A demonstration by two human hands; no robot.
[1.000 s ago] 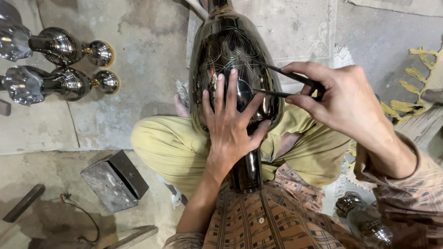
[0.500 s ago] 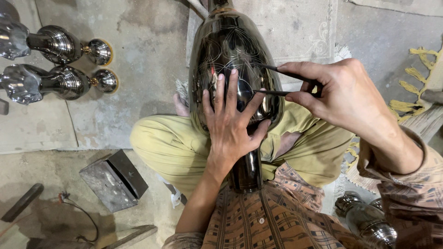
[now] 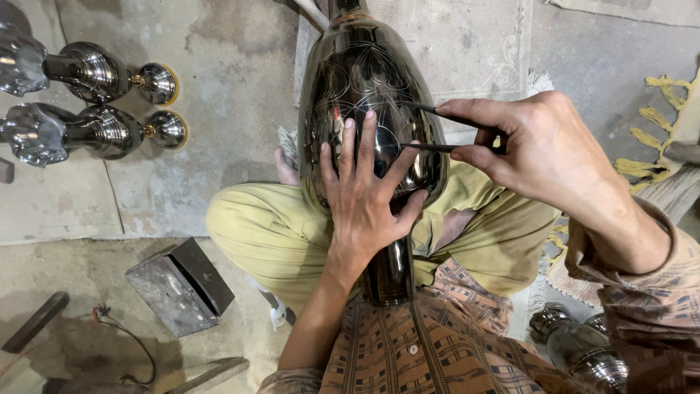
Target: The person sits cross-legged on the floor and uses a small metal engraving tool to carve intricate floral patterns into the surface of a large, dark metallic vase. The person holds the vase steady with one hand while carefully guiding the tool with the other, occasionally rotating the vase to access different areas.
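The dark metal vase (image 3: 368, 109) is laid across the lap, its long axis running straight away from the body, narrow neck nearest the chest. The left hand (image 3: 364, 197) is pressed flat on the vase's belly, fingers spread wide. From the vase's right, a thin two-pronged tool (image 3: 437, 131) is pinched tight in the right hand (image 3: 539, 146), its tips set on the vase just beside the left fingertips (image 3: 370, 120).

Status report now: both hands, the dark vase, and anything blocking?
Left hand flat on dark metal vase, fingers spread. Right hand pinches two-legged scribing tool, tips on vase. Nothing in the way.
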